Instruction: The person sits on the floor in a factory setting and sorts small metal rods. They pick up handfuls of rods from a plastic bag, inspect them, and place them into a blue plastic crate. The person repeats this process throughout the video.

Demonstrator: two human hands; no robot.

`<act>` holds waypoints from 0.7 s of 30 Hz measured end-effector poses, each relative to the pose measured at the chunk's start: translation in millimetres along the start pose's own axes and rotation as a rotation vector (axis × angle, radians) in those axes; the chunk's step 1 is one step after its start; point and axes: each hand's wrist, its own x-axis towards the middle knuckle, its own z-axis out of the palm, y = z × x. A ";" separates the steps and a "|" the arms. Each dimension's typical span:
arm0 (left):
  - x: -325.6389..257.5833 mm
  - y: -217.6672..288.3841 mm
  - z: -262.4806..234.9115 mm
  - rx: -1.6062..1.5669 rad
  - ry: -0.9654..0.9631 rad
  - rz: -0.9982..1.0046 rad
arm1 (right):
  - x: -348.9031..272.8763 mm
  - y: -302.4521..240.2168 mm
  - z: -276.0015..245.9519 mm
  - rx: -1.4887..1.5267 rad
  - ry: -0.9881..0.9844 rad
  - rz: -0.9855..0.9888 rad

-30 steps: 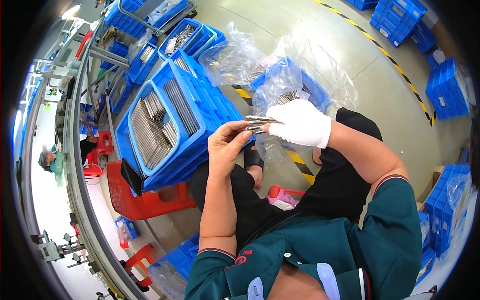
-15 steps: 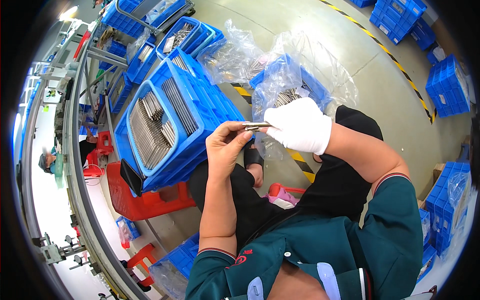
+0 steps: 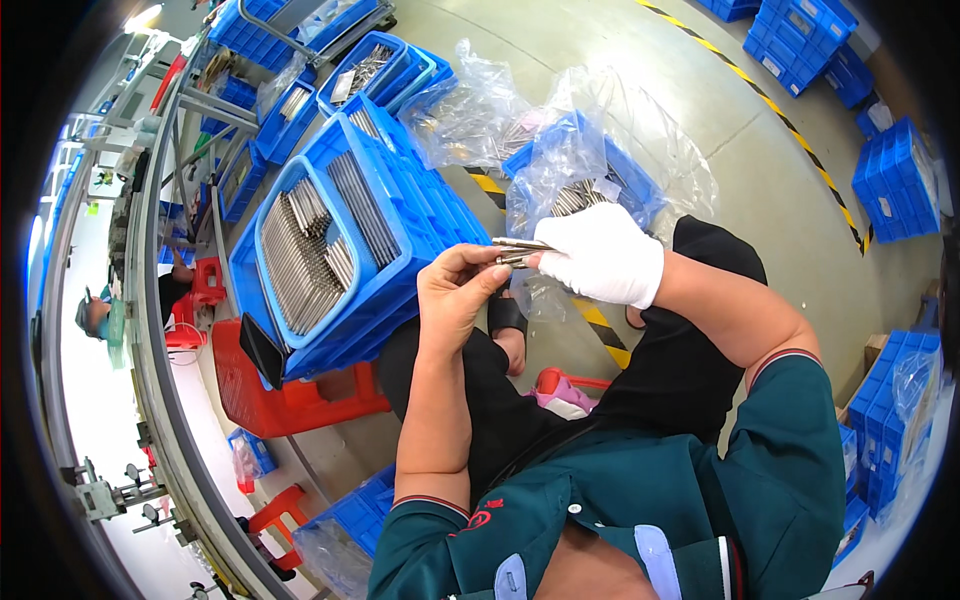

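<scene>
Between my two hands is a small bunch of slim metal rods (image 3: pixel 516 246), silvery and slightly fanned apart. My bare left hand (image 3: pixel 452 292) pinches their left ends between thumb and fingers. A white glove covers my right hand (image 3: pixel 605 258), whose fingers are closed round the other ends. Left of my hands, a light blue basket (image 3: pixel 350 276) full of stacked metal rods sits in a blue crate (image 3: pixel 400 215), beside a row of longer rods (image 3: pixel 362 208). Beyond my right hand, more rods (image 3: pixel 580 196) lie in a plastic-lined blue crate (image 3: pixel 632 172).
A red stool (image 3: pixel 300 405) supports the crate stack on the left. Clear plastic sheeting (image 3: pixel 465 115) spreads over the floor ahead. Yellow-black tape (image 3: pixel 790 125) crosses the floor. Blue crates (image 3: pixel 895 180) stand at right, and a metal-framed bench (image 3: pixel 165 370) runs along the left.
The rods between my hands have fanned apart a little, so more of them show. Both hands stay almost in the same place.
</scene>
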 end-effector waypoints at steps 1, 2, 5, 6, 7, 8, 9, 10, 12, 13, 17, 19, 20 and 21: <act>-0.3 -1.1 -0.8 0.001 0.002 0.007 | 0.3 -0.1 -0.2 0.008 -0.009 0.002; -0.4 -1.2 -1.1 0.002 0.005 0.000 | 0.6 -0.4 -0.5 0.015 -0.019 0.005; -0.1 -2.1 -2.0 0.003 0.010 -0.014 | 0.4 -1.3 1.2 0.005 -0.017 0.003; 0.1 -2.7 -2.4 0.004 0.011 -0.014 | 0.3 -1.6 1.5 0.000 -0.018 0.000; 0.2 -3.0 -2.7 0.005 0.010 -0.014 | 0.2 -1.9 1.9 -0.004 -0.018 -0.002; -0.1 -2.5 -2.3 0.001 0.013 -0.009 | 0.2 -2.2 2.1 -0.008 -0.018 -0.004; -0.6 -1.5 -1.3 -0.002 0.017 -0.004 | 0.4 -2.9 1.7 -0.003 -0.030 0.013; -1.0 -0.9 -0.1 -0.006 0.020 0.002 | 0.7 -3.8 0.9 0.000 -0.042 0.031; -1.3 -0.5 2.0 0.006 0.030 0.030 | 0.8 -2.0 2.0 0.054 -0.039 0.041; -1.7 -0.8 3.0 0.010 0.036 0.044 | 0.3 1.9 4.7 0.103 -0.024 0.034; -1.8 -3.2 4.9 -0.010 0.039 0.050 | 0.0 1.9 6.0 0.170 -0.025 0.064; -1.3 -2.4 5.4 -0.014 0.038 0.051 | 1.2 0.3 3.4 0.181 -0.038 0.077; -1.1 -2.0 5.7 -0.017 0.042 0.048 | 1.9 -0.1 2.3 0.187 -0.044 0.083; -1.0 -1.5 6.1 -0.019 0.046 0.045 | 2.3 0.6 2.6 0.180 -0.040 0.075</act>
